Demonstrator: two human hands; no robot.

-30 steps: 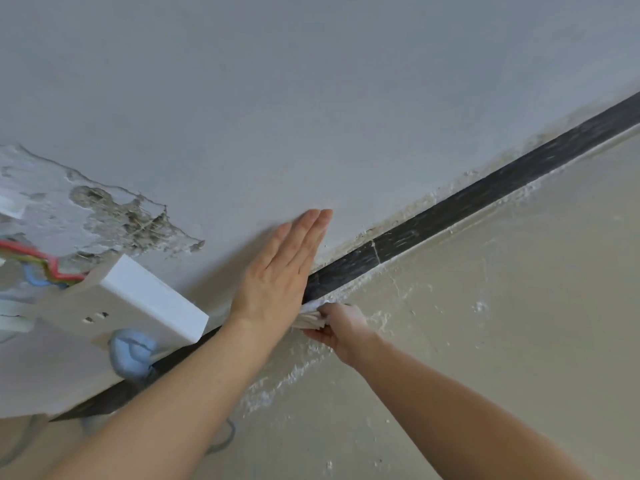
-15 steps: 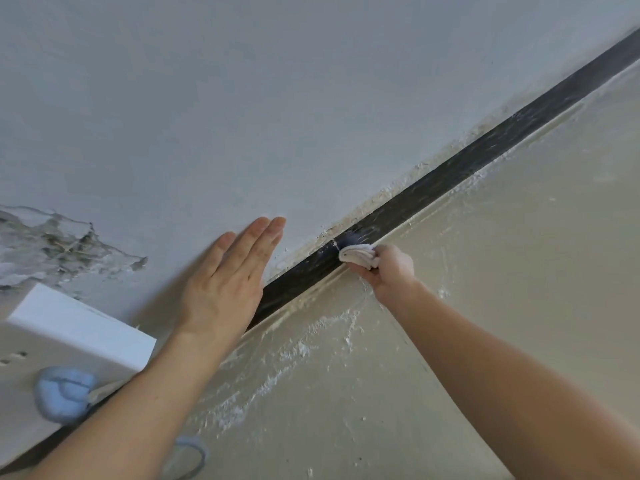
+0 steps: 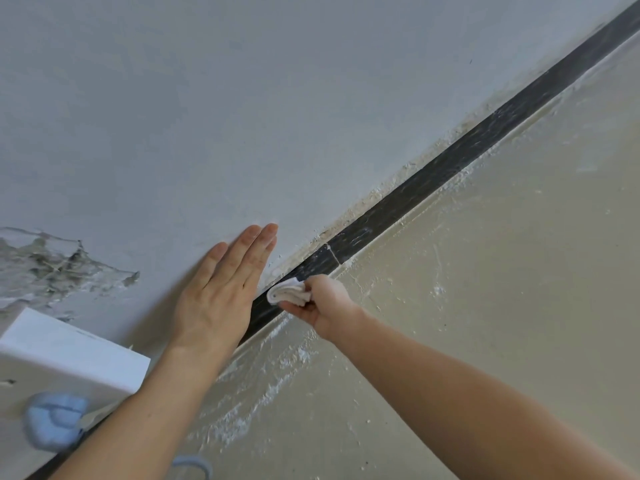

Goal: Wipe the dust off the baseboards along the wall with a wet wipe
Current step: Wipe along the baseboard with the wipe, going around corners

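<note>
While the wet wipe [image 3: 289, 292] was beyond the pale joint seam [image 3: 334, 254] in the baseboard [image 3: 450, 164] half a second ago, it is now back on the near side of that seam, toward 7 o'clock. That reads as the return half of a back-and-forth rub over one short stretch. The dark strip toward 1 o'clock shows pale streaks and crumbs along both edges, so most of the run looks unwiped as yet.

The wipe is bunched into a small white wad and touches the baseboard's face. The right hand [image 3: 320, 303] grips it with fingers curled round it, reaching in from 5 o'clock over the beige floor [image 3: 485, 271]. Just at 9 o'clock of the wad, the left hand [image 3: 221, 289] lies flat on the grey wall [image 3: 242, 116], fingers straight and together, pointing to 1 o'clock, holding nothing. The two hands are close but not touching. Farther out toward 8 o'clock, a white socket box [image 3: 69, 355] sits below a patch of broken plaster [image 3: 52, 265].
</note>
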